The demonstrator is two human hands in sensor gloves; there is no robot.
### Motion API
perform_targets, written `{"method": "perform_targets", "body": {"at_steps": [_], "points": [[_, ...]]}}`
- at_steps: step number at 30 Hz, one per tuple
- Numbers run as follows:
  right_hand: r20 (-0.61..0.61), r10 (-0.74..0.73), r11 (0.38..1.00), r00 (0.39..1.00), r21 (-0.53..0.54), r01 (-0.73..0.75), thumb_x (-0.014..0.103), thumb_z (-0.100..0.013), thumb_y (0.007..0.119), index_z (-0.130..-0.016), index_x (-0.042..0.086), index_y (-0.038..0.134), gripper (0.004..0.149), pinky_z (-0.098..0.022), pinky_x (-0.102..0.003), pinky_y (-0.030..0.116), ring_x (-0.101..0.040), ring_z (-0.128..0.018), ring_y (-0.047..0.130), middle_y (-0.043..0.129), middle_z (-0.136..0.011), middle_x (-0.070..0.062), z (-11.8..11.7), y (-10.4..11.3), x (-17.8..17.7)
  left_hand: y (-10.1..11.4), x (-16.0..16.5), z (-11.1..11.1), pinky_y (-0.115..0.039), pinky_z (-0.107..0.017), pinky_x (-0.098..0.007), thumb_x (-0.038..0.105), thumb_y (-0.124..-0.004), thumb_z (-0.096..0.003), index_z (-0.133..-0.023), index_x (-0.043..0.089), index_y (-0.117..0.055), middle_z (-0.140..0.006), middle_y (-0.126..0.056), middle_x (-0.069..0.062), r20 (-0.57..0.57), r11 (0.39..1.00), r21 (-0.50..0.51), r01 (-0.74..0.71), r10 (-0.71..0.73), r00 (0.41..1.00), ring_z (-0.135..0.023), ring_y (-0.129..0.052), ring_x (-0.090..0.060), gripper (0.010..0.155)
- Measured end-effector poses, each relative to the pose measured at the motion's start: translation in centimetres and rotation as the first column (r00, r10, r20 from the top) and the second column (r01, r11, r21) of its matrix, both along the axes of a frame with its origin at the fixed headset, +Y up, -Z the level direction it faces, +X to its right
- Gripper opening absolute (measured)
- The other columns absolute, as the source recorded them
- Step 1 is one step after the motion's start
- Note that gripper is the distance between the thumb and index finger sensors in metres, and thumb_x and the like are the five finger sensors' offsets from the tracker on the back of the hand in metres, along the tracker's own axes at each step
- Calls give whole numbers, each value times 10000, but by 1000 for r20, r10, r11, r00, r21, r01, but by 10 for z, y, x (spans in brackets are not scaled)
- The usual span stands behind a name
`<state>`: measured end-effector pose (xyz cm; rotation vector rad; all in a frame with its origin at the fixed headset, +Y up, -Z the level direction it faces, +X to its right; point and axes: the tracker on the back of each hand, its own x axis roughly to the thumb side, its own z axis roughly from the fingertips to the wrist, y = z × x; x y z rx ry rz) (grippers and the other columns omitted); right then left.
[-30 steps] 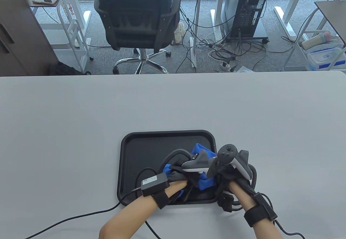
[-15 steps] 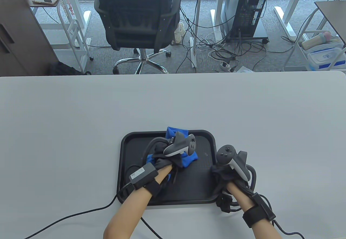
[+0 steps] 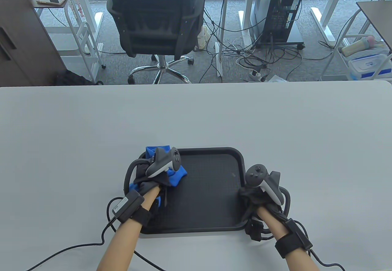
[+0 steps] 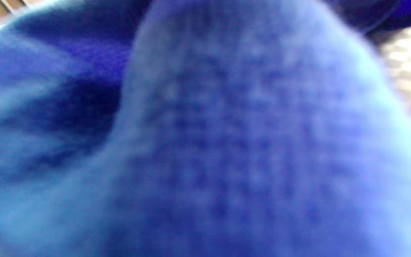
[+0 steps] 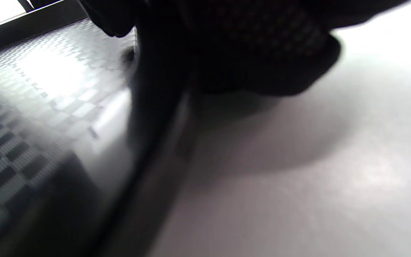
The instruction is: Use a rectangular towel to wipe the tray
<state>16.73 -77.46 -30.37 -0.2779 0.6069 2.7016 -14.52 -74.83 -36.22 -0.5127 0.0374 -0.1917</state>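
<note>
A black rectangular tray (image 3: 211, 191) lies on the grey table near the front edge. My left hand (image 3: 150, 180) grips a bunched blue towel (image 3: 177, 174) and presses it on the tray's far left corner. The towel fills the left wrist view (image 4: 205, 142), blurred. My right hand (image 3: 258, 196) holds the tray's right rim. In the right wrist view the gloved fingers (image 5: 234, 43) sit over the rim (image 5: 148, 117), with the tray's textured floor (image 5: 30, 107) on the left.
The grey table (image 3: 92, 124) stretches wide around the tray. Glove cables (image 3: 76, 248) trail from my left wrist across the table's front. An office chair (image 3: 156, 22) and a computer tower (image 3: 283, 7) stand beyond the far edge.
My left hand has swept the towel from the tray's near right area up and across to the far left corner. My right hand has let go of the towel and stays on the right rim.
</note>
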Motion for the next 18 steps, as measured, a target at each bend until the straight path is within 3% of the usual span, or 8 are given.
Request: {"method": "perform_targets", "body": {"at_steps": [11, 14, 18], "points": [[-6, -7, 1000, 1000, -1, 7, 395, -481, 731, -756, 9, 680, 477, -98, -384, 835, -189, -147, 949, 890, -380, -121, 0, 0, 0, 4, -3, 3, -668, -652, -532, 281, -719, -522, -1059, 227, -477, -1117, -554, -136, 5, 1000, -9, -4, 4, 1000, -851, -831, -273, 591], [-6, -17, 1000, 1000, -5, 17, 394, -481, 731, -756, 9, 679, 477, -99, -384, 835, -190, -148, 950, 890, -381, -121, 0, 0, 1, 17, -12, 5, -675, -650, -527, 286, -722, -519, -1065, 225, -484, -1117, -541, -150, -31, 996, 13, -86, 87, 996, -843, -840, -267, 599], [-8, -16, 1000, 1000, -5, 16, 393, -481, 732, -757, 7, 679, 477, -99, -385, 836, -191, -148, 950, 891, -381, -122, 0, 0, 1, 53, -36, 9, -678, -644, -532, 282, -726, -519, -1069, 209, -486, -1116, -540, -167, -110, 962, 77, -263, 271, 956, -836, -844, -276, 604]]}}
